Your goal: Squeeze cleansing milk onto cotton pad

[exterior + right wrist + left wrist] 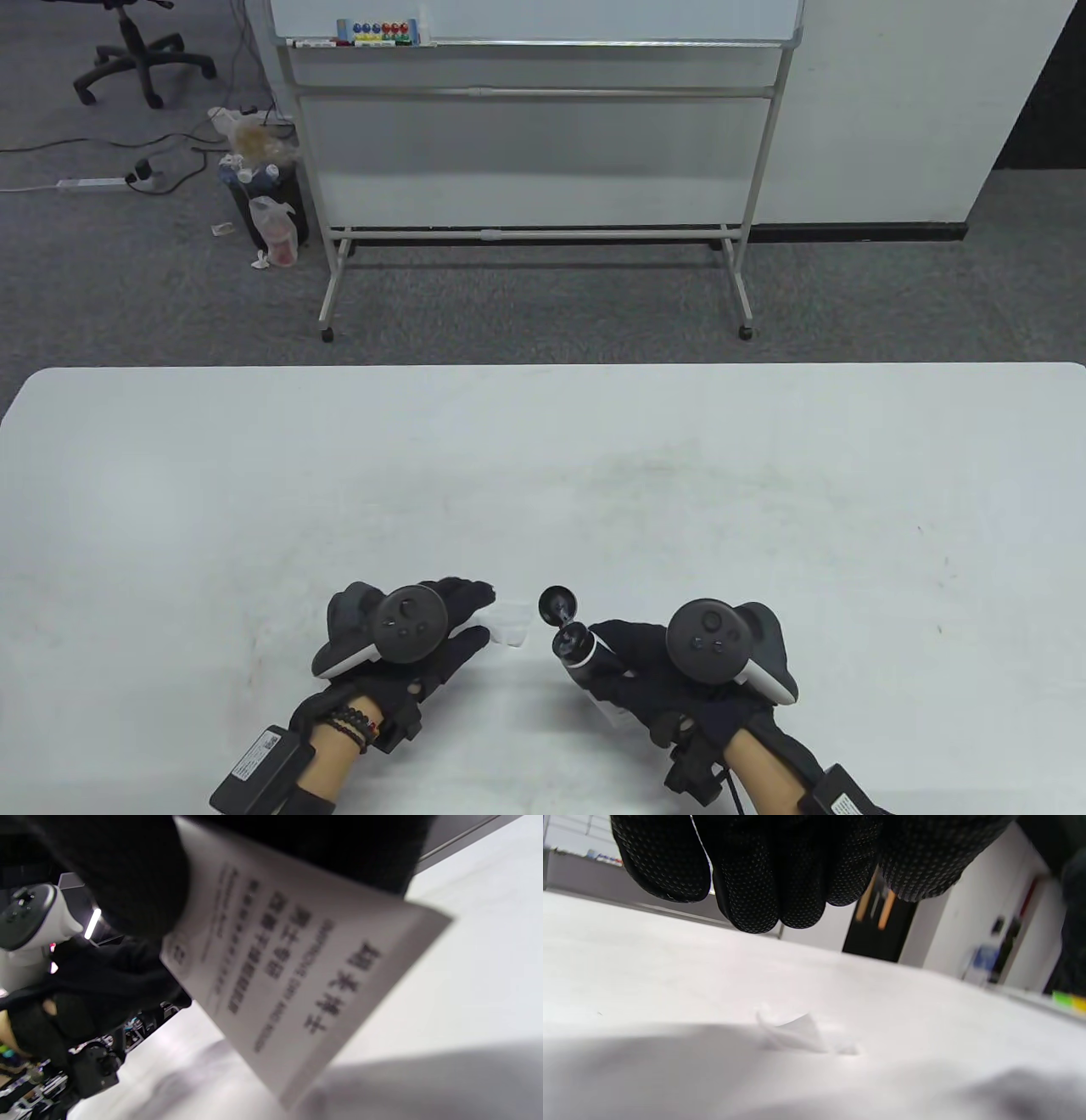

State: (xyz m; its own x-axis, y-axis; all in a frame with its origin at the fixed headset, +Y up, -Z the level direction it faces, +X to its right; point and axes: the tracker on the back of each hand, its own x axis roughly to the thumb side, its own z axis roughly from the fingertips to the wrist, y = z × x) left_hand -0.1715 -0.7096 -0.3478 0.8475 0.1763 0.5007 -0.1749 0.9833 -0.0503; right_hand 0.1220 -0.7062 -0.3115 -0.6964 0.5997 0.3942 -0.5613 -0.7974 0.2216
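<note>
A white cotton pad (512, 624) lies on the white table (543, 475) near the front edge. My left hand (477, 611) lies just left of it, fingertips at its left edge. In the left wrist view the pad (797, 1035) lies on the table with one corner raised, and my fingers (755, 878) hang above it, apart from it. My right hand (624, 666) grips a white cleansing milk tube (592, 671), tilted with its dark nozzle (570, 638) toward the pad. The black flip cap (558, 604) is open. The tube's printed side (288, 976) fills the right wrist view.
The table stretches wide beyond and to both sides of my hands. Behind its far edge stand a wheeled whiteboard (534, 127), a bin with bags (263, 204) and an office chair (140, 51) on grey carpet.
</note>
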